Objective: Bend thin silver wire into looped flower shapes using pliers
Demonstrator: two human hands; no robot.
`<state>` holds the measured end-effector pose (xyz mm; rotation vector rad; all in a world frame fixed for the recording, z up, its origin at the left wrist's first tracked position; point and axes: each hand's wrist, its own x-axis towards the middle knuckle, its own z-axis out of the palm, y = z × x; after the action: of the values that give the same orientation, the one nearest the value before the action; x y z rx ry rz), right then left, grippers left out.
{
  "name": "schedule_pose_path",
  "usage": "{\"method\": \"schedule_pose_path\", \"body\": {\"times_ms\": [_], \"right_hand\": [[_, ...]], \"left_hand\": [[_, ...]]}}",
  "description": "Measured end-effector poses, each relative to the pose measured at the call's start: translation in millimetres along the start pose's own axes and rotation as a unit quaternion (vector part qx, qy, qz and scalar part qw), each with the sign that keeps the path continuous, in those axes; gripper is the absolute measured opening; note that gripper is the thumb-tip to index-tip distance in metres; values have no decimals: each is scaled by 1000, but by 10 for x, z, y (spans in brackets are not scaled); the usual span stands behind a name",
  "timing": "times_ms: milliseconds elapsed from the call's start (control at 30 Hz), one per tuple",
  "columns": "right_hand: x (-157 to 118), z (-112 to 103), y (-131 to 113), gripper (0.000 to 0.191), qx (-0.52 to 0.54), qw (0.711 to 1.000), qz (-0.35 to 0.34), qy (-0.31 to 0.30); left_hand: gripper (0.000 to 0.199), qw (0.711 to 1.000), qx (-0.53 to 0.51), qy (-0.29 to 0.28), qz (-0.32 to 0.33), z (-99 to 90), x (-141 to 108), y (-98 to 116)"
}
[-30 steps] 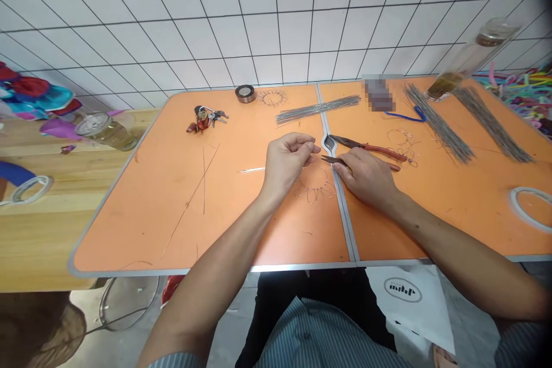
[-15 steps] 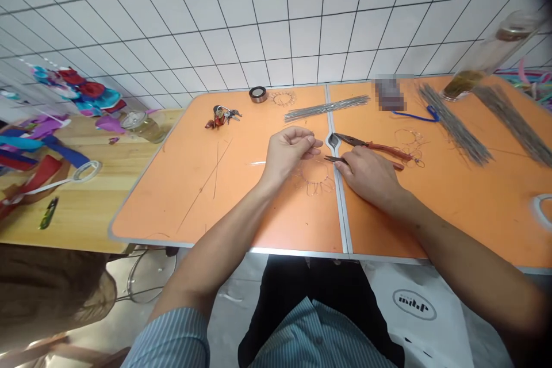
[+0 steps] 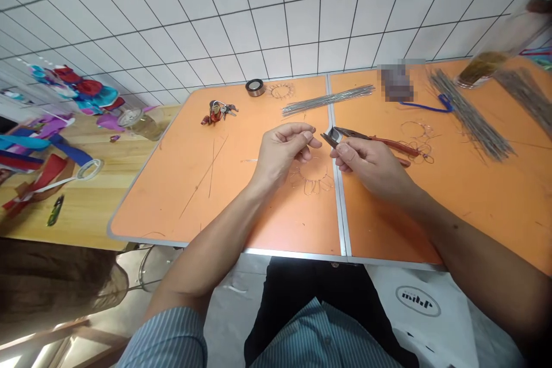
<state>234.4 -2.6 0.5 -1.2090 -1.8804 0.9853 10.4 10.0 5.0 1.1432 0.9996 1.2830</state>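
Observation:
My left hand (image 3: 284, 149) is closed in a pinch above the orange table; what lies between its fingertips is too fine to make out. Facing it, my right hand (image 3: 368, 161) grips a small tool with narrow dark jaws (image 3: 330, 139), its handles hidden in my palm. The jaw tips point at my left fingertips, with a small gap between. Just below both hands lies a thin wire ring with petal-like loops (image 3: 317, 185). Behind my right hand rest red-handled pliers (image 3: 388, 142), partly covered by it.
A bundle of straight wires (image 3: 328, 99) lies toward the wall, with a tape roll (image 3: 255, 87) and keys (image 3: 219, 111) to its left. More wire bundles (image 3: 472, 118) and wire loops (image 3: 416, 129) are at right. Two crossed wires (image 3: 211, 168) lie at left.
My right hand has lifted and turned, raising the dark jaws closer to my left fingertips. My left hand keeps its pinch, nearly in place. The view has shifted slightly.

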Motion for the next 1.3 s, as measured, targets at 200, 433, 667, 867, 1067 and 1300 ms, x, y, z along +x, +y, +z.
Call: {"method": "schedule_pose_path", "body": {"times_ms": [200,433,667,867,1067,1300], "right_hand": [[5,36,-15,57,99,995,23,-17],[7,59,-32,62,98,995,20,-19],[-3,59,-25,58,93,995,35,-13],[-5,48,-5,57,53,998,10,-12],[1,40,54,56,-8,1000,-4,-2],[-2,42,22,53,-42,999,-12,1]], "left_hand": [[20,999,-23,-21,-22,18,-21,-9],[19,999,-29,-25,-31,62,-48,23],[19,999,-9,-18,-32,76,-65,40],[18,1000,20,-6,-21,97,-86,55],[14,999,39,-3,-11,112,-76,57],[12,999,51,-2,-3,99,-80,25]]}}
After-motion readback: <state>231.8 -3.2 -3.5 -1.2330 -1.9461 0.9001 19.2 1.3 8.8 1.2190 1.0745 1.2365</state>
